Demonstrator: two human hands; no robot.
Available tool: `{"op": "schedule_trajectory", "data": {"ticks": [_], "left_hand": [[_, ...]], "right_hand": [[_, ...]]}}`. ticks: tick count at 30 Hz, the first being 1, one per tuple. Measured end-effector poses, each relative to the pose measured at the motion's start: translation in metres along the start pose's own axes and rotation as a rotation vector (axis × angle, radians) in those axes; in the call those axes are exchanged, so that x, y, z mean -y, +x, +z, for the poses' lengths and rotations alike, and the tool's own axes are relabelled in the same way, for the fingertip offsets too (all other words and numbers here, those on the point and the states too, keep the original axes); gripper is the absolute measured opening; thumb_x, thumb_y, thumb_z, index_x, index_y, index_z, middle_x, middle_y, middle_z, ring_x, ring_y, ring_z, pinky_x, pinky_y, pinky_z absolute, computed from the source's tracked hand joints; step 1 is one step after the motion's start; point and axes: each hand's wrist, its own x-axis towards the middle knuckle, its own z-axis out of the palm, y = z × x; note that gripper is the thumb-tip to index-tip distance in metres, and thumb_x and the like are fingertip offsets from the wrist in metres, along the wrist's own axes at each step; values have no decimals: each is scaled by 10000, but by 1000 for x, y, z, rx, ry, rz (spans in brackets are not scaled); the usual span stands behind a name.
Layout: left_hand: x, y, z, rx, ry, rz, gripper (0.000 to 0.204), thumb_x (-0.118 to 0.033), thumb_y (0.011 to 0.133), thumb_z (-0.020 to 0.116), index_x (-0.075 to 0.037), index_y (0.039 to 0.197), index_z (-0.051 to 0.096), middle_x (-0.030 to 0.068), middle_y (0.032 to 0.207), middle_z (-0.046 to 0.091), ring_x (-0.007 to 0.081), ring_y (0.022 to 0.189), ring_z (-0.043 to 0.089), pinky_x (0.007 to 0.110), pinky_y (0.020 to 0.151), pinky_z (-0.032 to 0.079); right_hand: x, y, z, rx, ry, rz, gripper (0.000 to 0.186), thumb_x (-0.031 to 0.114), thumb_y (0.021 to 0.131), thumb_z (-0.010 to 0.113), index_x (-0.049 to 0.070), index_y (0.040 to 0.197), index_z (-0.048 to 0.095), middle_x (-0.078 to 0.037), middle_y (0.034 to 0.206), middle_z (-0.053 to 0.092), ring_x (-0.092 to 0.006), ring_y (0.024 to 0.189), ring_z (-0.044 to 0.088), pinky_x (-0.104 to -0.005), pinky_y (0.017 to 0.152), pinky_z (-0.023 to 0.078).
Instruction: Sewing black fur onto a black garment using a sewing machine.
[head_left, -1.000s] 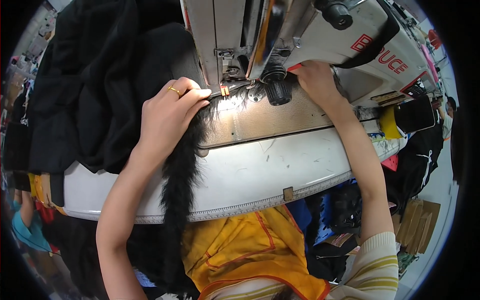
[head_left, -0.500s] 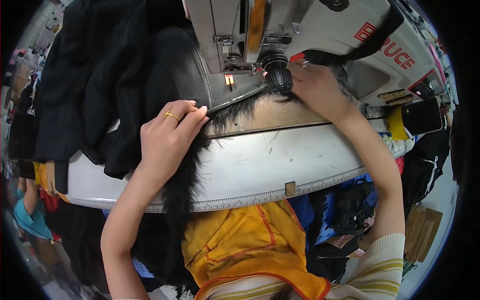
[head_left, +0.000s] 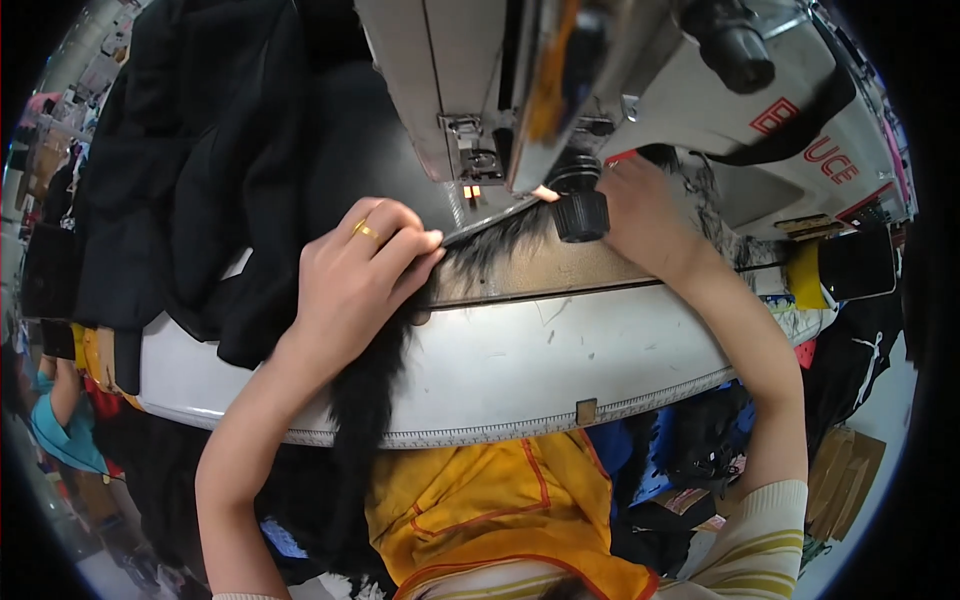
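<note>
A black garment [head_left: 345, 150] with a smooth, leather-like face and shaggy black fur trim [head_left: 505, 243] lies under the head of a sewing machine [head_left: 475, 165]. My left hand [head_left: 355, 275], a gold ring on one finger, pinches the garment's edge just left of the needle area. From there a straight folded edge runs up to the right, toward my right hand [head_left: 650, 220]. That hand is curled over the edge behind a black ribbed knob [head_left: 580, 215]. The knob hides most of its fingers, though one fingertip shows on the edge. A lit spot glows beneath the machine head.
The white table [head_left: 560, 345] has a measuring tape [head_left: 500, 432] along its near edge. A phone-like dark slab [head_left: 858, 265] stands at the right by a yellow piece. Dark fabric hangs below, and an orange apron [head_left: 470, 500] covers my lap. Another person's arm [head_left: 66, 395] shows far left.
The view has shifted, and the machine head now looks larger and lower. My left hand and the pinched edge sit slightly farther right; the garment's stitched seam has moved nearer the needle area.
</note>
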Motion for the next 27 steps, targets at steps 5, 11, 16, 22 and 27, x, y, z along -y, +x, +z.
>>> {"op": "schedule_trajectory", "data": {"ticks": [5, 11, 16, 22, 27], "left_hand": [[19, 21, 18, 9, 124, 78, 142, -161, 725, 714, -100, 712, 586, 23, 775, 516, 145, 768, 565, 277, 548, 489], [21, 26, 24, 31, 134, 47, 171, -206, 751, 694, -100, 662, 594, 58, 807, 542, 162, 772, 560, 281, 566, 501], [22, 27, 23, 26, 115, 60, 152, -177, 742, 682, -73, 679, 591, 55, 785, 538, 168, 784, 564, 277, 596, 509], [19, 27, 21, 25, 187, 103, 115, -144, 721, 671, -62, 713, 592, 41, 767, 522, 169, 787, 565, 273, 616, 510], [19, 13, 1, 61, 81, -84, 119, -112, 723, 669, -94, 828, 615, -19, 803, 542, 140, 791, 570, 267, 602, 506]], "right_hand": [[-21, -20, 15, 175, -107, 241, 220, 170, 747, 630, 194, 966, 639, 28, 972, 612, -195, 834, 630, -288, 688, 517], [-25, -22, 17, 63, -214, 213, 299, 88, 727, 603, 186, 1007, 638, -1, 965, 617, -222, 878, 618, -319, 705, 524], [-27, -20, 17, 61, -191, 164, 243, 103, 685, 642, 161, 921, 656, -6, 919, 603, -227, 881, 606, -346, 730, 507], [-24, -11, 8, -8, -164, 120, 214, 143, 695, 675, 152, 908, 662, -14, 888, 623, -220, 851, 615, -344, 715, 501], [-22, -18, 9, 16, -87, 172, 153, 133, 726, 666, 138, 878, 652, -20, 860, 632, -220, 785, 625, -334, 653, 500]]}}
